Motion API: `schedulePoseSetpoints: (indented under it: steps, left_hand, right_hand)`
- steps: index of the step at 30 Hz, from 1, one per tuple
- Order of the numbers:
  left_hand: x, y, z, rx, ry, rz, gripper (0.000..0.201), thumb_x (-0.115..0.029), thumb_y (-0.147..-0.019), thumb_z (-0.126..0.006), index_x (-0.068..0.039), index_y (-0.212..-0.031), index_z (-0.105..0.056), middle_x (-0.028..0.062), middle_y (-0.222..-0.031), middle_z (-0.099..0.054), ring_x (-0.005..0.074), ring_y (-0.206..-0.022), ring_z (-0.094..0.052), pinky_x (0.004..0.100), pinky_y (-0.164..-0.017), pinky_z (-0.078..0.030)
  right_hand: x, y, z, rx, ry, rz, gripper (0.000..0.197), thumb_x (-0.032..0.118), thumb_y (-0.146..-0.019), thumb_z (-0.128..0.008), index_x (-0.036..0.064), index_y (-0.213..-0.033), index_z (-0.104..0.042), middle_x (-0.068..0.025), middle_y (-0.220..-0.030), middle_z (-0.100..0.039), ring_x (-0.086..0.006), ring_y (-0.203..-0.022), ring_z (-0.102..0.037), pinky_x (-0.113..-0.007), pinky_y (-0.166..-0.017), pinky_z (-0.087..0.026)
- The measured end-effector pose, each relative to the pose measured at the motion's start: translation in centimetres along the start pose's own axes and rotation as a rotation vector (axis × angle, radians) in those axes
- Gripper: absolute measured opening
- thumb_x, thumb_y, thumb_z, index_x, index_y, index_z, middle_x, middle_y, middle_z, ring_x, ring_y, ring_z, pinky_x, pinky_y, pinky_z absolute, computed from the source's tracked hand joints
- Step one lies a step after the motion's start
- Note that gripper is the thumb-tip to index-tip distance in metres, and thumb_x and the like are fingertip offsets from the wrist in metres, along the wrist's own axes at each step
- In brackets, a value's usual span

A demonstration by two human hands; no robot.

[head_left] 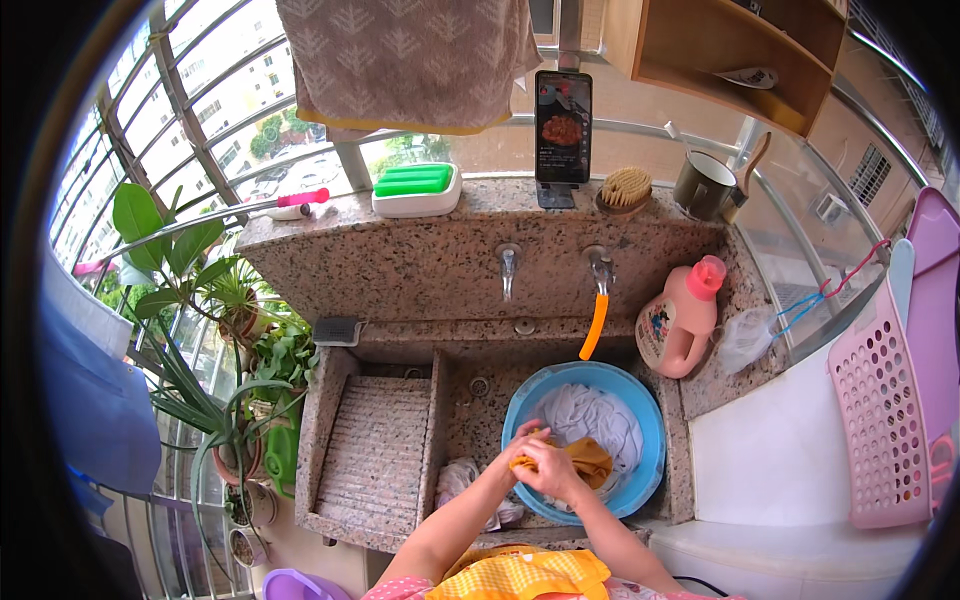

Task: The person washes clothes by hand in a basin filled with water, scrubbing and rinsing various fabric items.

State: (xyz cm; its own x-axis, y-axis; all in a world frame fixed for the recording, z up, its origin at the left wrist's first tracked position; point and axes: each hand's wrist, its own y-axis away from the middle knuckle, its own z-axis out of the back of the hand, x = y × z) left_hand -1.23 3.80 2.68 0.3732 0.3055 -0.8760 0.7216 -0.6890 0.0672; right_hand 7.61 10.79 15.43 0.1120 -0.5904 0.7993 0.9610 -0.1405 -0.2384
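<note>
Over the left side of a blue basin (654, 470), my two hands are close together on a mustard-yellow cloth (590, 461). My right hand (548, 466) is closed around the cloth, its fingers bent. My left hand (522, 440) grips the same cloth from the far side, partly hidden behind the right. White wet laundry (600, 415) fills much of the basin under and behind the cloth. The basin stands in the right compartment of a speckled stone sink (462, 405). A tap with an orange hose (596, 325) hangs above the basin's far rim.
A ribbed washboard (375, 455) forms the sink's left part. Crumpled light laundry (470, 485) lies left of the basin. A pink detergent bottle (680, 320) stands at the right. On the ledge are a phone (563, 130), a brush (625, 190), a mug (703, 185) and a green-topped soap box (415, 190).
</note>
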Motion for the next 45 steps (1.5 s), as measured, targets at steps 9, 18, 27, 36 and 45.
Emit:
schedulePoseSetpoints:
  steps: [9,18,27,36,45]
  left_hand:
    - [-0.5,-0.1,-7.0,-0.319,0.292,0.72,0.027,-0.031,-0.091,-0.045,-0.006,-0.093,-0.057,0.0082,-0.088,-0.06,0.0189,-0.075,-0.057,0.0343,-0.066,-0.048]
    - [1.6,0.1,-3.1,-0.152,-0.372,0.137,0.037,-0.03,-0.093,-0.034,-0.003,-0.104,-0.056,0.0103,-0.097,-0.061,0.0205,-0.089,-0.06,0.0334,-0.074,-0.048]
    - [-2.0,-0.2,-2.3,-0.057,0.558,0.581,0.047,-0.045,-0.09,-0.039,-0.01,-0.12,-0.045,0.0091,-0.117,-0.051,0.0245,-0.103,-0.051,0.0423,-0.089,-0.04]
    - [-5.9,2.1,-6.7,-0.39,0.254,0.921,0.054,-0.05,-0.087,-0.041,-0.022,-0.133,-0.033,0.0125,-0.135,-0.032,0.0287,-0.126,-0.025,0.0474,-0.101,-0.022]
    - [2.8,2.0,-0.6,0.307,0.99,0.627,0.038,-0.043,-0.087,-0.043,-0.012,-0.107,-0.051,0.0105,-0.106,-0.055,0.0253,-0.095,-0.054,0.0434,-0.077,-0.045]
  right_hand:
    - [-10.0,0.2,-0.7,-0.599,0.241,-0.366,0.022,0.018,-0.077,-0.06,0.0051,-0.062,-0.051,-0.0153,-0.062,-0.054,-0.0353,-0.058,-0.054,-0.041,-0.051,-0.043]
    - [-2.4,-0.4,-2.0,-0.537,0.27,-0.229,0.019,0.019,-0.077,-0.061,0.0061,-0.068,-0.051,-0.0142,-0.073,-0.055,-0.034,-0.066,-0.054,-0.041,-0.058,-0.042]
    - [-6.8,-1.0,-1.8,-0.374,0.138,-0.09,0.054,0.043,-0.072,-0.066,0.0133,-0.113,-0.05,-0.0178,-0.107,-0.048,-0.0346,-0.101,-0.046,-0.044,-0.081,-0.039]
    - [-11.6,2.5,-1.0,-0.293,0.043,-0.487,0.023,0.021,-0.069,-0.068,0.0091,-0.086,-0.059,-0.0115,-0.088,-0.055,-0.0303,-0.083,-0.055,-0.039,-0.072,-0.045]
    - [3.8,0.8,-1.9,-0.438,0.018,0.024,0.02,0.008,-0.063,-0.066,0.009,-0.08,-0.056,-0.0082,-0.081,-0.053,-0.028,-0.08,-0.057,-0.036,-0.073,-0.046]
